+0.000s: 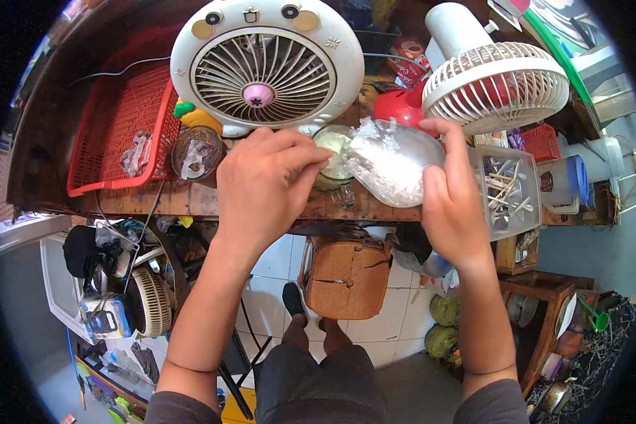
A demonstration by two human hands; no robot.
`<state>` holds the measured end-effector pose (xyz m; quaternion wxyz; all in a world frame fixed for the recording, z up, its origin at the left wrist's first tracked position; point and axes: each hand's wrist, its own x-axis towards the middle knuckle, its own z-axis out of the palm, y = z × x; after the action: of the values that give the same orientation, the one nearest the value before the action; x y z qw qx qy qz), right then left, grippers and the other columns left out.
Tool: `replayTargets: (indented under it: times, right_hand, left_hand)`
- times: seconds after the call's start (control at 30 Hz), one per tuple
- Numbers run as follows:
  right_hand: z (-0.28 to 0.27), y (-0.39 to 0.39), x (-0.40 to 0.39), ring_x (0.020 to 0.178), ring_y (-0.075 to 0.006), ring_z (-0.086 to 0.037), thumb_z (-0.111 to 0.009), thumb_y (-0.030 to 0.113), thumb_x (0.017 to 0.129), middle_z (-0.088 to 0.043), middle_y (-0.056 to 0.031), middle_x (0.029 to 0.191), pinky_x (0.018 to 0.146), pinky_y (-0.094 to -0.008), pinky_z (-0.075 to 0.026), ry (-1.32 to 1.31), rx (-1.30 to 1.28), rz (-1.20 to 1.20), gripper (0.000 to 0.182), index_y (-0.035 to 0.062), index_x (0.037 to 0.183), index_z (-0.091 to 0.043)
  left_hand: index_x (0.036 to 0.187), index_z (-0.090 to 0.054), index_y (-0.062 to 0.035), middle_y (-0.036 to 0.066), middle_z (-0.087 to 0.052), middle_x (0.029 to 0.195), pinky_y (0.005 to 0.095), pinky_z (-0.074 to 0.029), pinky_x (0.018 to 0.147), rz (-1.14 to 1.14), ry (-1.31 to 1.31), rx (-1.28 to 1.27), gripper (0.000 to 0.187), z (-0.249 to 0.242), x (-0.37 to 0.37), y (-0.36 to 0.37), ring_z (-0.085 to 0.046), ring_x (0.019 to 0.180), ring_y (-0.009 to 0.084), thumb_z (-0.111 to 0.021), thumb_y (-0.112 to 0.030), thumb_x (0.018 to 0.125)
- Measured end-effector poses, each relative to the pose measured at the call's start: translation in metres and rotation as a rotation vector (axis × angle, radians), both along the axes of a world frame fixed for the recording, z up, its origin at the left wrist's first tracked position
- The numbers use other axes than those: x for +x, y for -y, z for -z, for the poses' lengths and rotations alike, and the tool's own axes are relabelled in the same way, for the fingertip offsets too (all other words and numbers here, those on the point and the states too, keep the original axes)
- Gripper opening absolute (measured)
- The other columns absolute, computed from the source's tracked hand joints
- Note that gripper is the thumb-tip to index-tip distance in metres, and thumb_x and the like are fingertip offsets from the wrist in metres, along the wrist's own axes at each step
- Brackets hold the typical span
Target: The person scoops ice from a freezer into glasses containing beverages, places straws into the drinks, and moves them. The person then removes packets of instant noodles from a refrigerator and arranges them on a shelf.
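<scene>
My right hand (449, 201) grips the edge of a shallow metal bowl (433, 145), which holds white crushed ice (389, 166). The bowl is tilted left, and its ice reaches the rim of a glass mug (344, 194). Pale green contents show inside the mug. My left hand (265, 180) is closed, its thumb and fingertips pressed together at the mug's left rim; what they pinch, if anything, is hidden. Left of this hand stands a second glass (198, 152) with something pale in it.
A white animal-faced fan (332, 99) stands behind the mug, and another white fan (498, 85) is at the back right. A red basket (106, 134) sits left. A clear plastic box (509, 212) of sticks is right. Below is a woven stool (350, 279).
</scene>
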<state>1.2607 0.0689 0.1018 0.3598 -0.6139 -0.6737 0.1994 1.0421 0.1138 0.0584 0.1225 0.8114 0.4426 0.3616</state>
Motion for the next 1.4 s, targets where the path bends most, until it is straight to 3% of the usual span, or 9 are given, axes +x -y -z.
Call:
replayTargets:
  times: [0.07, 0.17, 0.73, 0.8, 0.87, 0.97, 1.07, 1.2, 1.4]
  right_hand:
    - [0.004, 0.007, 0.003, 0.068, -0.0185, -0.061, -0.035, 0.005, 0.086, -0.06, -0.0189, 0.109, 0.058, -0.0283, -0.05, -0.097, -0.125, 0.114, 0.047, 0.0028, 0.132, -0.045]
    - [0.004, 0.032, -0.004, 0.049, -0.0103, -0.05, -0.035, 0.01, 0.084, -0.061, -0.0157, 0.104, 0.038, -0.0221, -0.036, -0.537, -0.174, 0.174, 0.052, 0.0045, 0.135, -0.043]
    - [0.073, 0.2, -0.143, 0.081, -0.0274, -0.061, -0.044, 0.013, 0.072, -0.048, -0.0185, 0.125, 0.043, -0.0346, -0.051, -0.956, -0.872, -0.349, 0.064, 0.0072, 0.136, -0.035]
    - [0.067, 0.214, -0.175, 0.122, -0.0261, -0.049, -0.046, 0.013, 0.07, -0.047, -0.0146, 0.132, 0.107, -0.0367, -0.037, -0.895, -0.916, -0.375, 0.064, 0.0023, 0.134, -0.043]
    - [0.069, 0.232, -0.207, 0.117, -0.0276, -0.053, -0.046, 0.012, 0.072, -0.047, -0.015, 0.131, 0.095, -0.0381, -0.048, -0.872, -0.913, -0.442, 0.065, 0.0045, 0.136, -0.038]
    - [0.083, 0.271, -0.266, 0.106, -0.0297, -0.061, -0.048, 0.008, 0.078, -0.045, -0.016, 0.131, 0.066, -0.0378, -0.06, -0.804, -1.025, -0.558, 0.066, 0.0138, 0.14, -0.026]
    - [0.101, 0.327, -0.329, 0.108, -0.0233, -0.056, -0.052, 0.0, 0.083, -0.043, -0.0174, 0.128, 0.073, -0.0359, -0.061, -0.77, -1.041, -0.622, 0.066, 0.0113, 0.141, -0.024]
    - [0.11, 0.394, -0.425, 0.112, -0.0286, -0.059, -0.051, 0.0, 0.095, -0.044, -0.022, 0.133, 0.08, -0.039, -0.061, -0.875, -1.065, -0.631, 0.055, 0.0094, 0.139, -0.02]
    - [0.119, 0.406, -0.521, 0.103, -0.0183, -0.062, -0.055, 0.018, 0.1, -0.046, -0.0192, 0.136, 0.079, -0.0285, -0.054, -0.729, -0.941, -0.618, 0.052, 0.0046, 0.144, -0.03]
  left_hand:
    - [0.093, -0.075, -0.0074, 0.007, -0.069, 0.088, 0.0319, -0.051, 0.071, 0.011, 0.116, 0.124, 0.019, 0.005, -0.001, 0.006, -0.065, 0.08, 0.0237, -0.074, 0.0, 0.075]
    - [0.092, -0.074, -0.0094, 0.006, -0.067, 0.082, 0.0327, -0.049, 0.064, 0.004, 0.291, 0.158, 0.023, 0.013, -0.007, 0.031, -0.062, 0.074, 0.0226, -0.072, 0.0, 0.072]
    - [0.07, -0.06, -0.0051, 0.007, -0.057, 0.07, 0.0343, -0.045, 0.055, -0.511, 0.373, -0.403, 0.024, 0.07, -0.094, 0.388, -0.058, 0.064, 0.0236, -0.076, -0.018, 0.082]
    - [0.068, -0.058, -0.0053, 0.006, -0.055, 0.067, 0.0336, -0.044, 0.052, -0.539, 0.337, -0.414, 0.028, 0.064, -0.105, 0.415, -0.056, 0.061, 0.0236, -0.076, -0.021, 0.083]
    - [0.063, -0.055, -0.0052, 0.005, -0.052, 0.063, 0.0315, -0.041, 0.049, -0.683, 0.531, -0.448, 0.035, 0.055, -0.123, 0.445, -0.053, 0.056, 0.0201, -0.076, -0.024, 0.085]
    - [0.089, -0.058, -0.0046, 0.003, -0.059, 0.081, 0.0267, -0.044, 0.058, -0.802, 0.83, -0.493, 0.025, 0.06, -0.158, 0.484, -0.058, 0.069, 0.012, -0.075, -0.024, 0.088]
    - [0.138, -0.038, -0.0039, 0.009, -0.058, 0.118, 0.0283, -0.052, 0.077, -0.774, 1.257, -0.601, 0.055, 0.062, -0.215, 0.518, -0.062, 0.09, 0.0139, -0.066, -0.023, 0.095]
    - [0.138, -0.037, -0.0022, 0.011, -0.059, 0.122, 0.0296, -0.055, 0.076, -0.704, 1.395, -0.704, 0.043, 0.076, -0.306, 0.552, -0.066, 0.094, 0.0172, -0.051, -0.021, 0.102]
    - [0.135, -0.04, -0.0004, 0.018, -0.061, 0.119, 0.0373, -0.062, 0.075, -0.722, 1.505, -0.734, 0.038, 0.088, -0.433, 0.549, -0.069, 0.095, 0.0301, -0.041, -0.013, 0.099]
